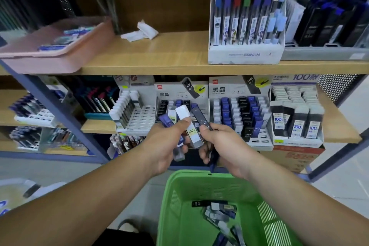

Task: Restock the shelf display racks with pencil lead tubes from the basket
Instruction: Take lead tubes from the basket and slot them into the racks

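Note:
My left hand (166, 146) grips a fan of several pencil lead tubes, among them a white-capped tube (184, 115) and a blue-capped tube (166, 121). My right hand (221, 148) pinches a black HB tube (201, 119) at its lower end, beside the bunch, and holds a dark tube under the palm. Both hands hover in front of the middle shelf's display racks (241, 118). A green basket (175, 195) sits below my arms, and several loose lead tubes (219, 213) lie in its bottom.
Further racks stand on the middle shelf: white-capped tubes (131, 112) to the left, 100-count tubes (297, 118) to the right. The upper wooden shelf (169, 54) carries a pink tray (56, 44), crumpled paper (142, 31) and a Conan pen display (246, 26).

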`<state>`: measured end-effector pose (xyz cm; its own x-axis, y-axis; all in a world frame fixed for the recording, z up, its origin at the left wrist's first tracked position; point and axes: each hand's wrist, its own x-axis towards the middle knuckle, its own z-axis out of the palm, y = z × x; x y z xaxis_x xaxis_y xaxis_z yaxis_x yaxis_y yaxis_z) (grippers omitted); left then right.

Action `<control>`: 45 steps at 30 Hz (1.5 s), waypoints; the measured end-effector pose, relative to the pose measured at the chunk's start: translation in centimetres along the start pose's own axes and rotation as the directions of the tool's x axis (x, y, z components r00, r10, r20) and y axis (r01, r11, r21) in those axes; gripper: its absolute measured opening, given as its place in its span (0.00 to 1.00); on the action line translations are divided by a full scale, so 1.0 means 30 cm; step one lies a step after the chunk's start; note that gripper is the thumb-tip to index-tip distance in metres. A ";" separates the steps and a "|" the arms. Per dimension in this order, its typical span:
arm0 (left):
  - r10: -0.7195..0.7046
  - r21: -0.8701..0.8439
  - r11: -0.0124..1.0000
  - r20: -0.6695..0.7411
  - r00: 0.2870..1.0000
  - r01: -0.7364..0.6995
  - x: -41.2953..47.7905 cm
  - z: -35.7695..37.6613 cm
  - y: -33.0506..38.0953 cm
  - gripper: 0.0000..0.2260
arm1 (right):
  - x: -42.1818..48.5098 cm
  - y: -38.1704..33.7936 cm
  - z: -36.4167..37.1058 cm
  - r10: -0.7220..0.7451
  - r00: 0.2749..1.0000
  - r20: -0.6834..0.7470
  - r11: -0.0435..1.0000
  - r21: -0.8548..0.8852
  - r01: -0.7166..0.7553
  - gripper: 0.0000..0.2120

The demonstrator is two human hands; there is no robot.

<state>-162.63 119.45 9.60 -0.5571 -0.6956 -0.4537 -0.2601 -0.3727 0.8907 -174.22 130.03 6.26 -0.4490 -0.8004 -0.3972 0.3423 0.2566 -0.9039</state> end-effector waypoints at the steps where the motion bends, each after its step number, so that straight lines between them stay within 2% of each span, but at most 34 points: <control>1: 0.010 0.004 1.000 0.003 1.000 -0.010 0.007 -0.002 0.002 0.09 | 0.000 -0.011 -0.001 -0.023 1.000 -0.015 1.000 0.016 0.023 0.18; 4: 0.017 0.018 1.000 -0.010 1.000 -0.017 0.027 -0.006 0.004 0.07 | 0.011 -0.032 -0.024 -0.087 0.993 -0.075 0.996 0.002 0.088 0.14; 8: 0.050 0.088 0.995 -0.029 0.998 -0.047 0.066 -0.061 0.014 0.08 | 0.018 -0.052 -0.054 -0.153 0.984 -0.096 0.951 -0.287 0.119 0.10; 12: 0.050 0.159 0.987 -0.056 0.997 -0.040 0.095 -0.131 0.015 0.08 | 0.042 -0.067 -0.055 -0.185 0.975 -0.126 0.920 -0.372 0.127 0.06; 15: 0.042 0.145 0.989 -0.080 0.996 -0.030 0.111 -0.164 0.010 0.08 | 0.052 -0.072 -0.044 -0.265 0.950 -0.163 0.883 -0.437 0.171 0.03; 19: 0.025 0.129 0.992 -0.087 0.996 -0.014 0.109 -0.198 0.027 0.07 | 0.104 -0.081 -0.019 -0.411 0.882 -0.228 0.810 -0.536 0.239 0.06; 22: 0.030 0.116 0.993 -0.073 0.997 -0.021 0.116 -0.220 0.037 0.07 | 0.156 -0.084 0.004 -0.446 0.866 -0.228 0.769 -0.593 0.240 0.09; 29: 0.028 0.175 0.984 -0.048 0.998 -0.019 0.150 -0.284 0.031 0.10 | 0.251 -0.092 0.041 -0.532 0.831 -0.161 0.570 -0.794 0.211 0.08; 32: 0.037 0.170 0.985 -0.043 0.998 -0.029 0.157 -0.313 0.024 0.09 | 0.271 -0.084 0.060 -0.538 0.831 -0.139 0.471 -0.867 0.160 0.04; 35: 0.045 0.156 0.987 -0.051 0.998 -0.036 0.156 -0.329 0.016 0.08 | 0.288 -0.091 0.076 -0.536 0.837 -0.111 0.396 -0.908 0.133 0.04; 39: 0.057 0.119 0.992 -0.052 0.997 -0.050 0.147 -0.339 0.018 0.07 | 0.302 -0.093 0.088 -0.513 0.857 -0.054 0.244 -0.966 0.085 0.03; 45: 0.064 0.135 0.989 -0.039 0.997 -0.058 0.143 -0.342 0.029 0.08 | 0.308 -0.108 0.089 -0.511 0.859 0.005 0.154 -0.983 0.098 0.05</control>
<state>-157.16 109.85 8.15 -0.5417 -0.7411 -0.3967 -0.3310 -0.2457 0.9111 -177.27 120.34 5.93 -0.5565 -0.8219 0.1214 -0.8026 0.4941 -0.3343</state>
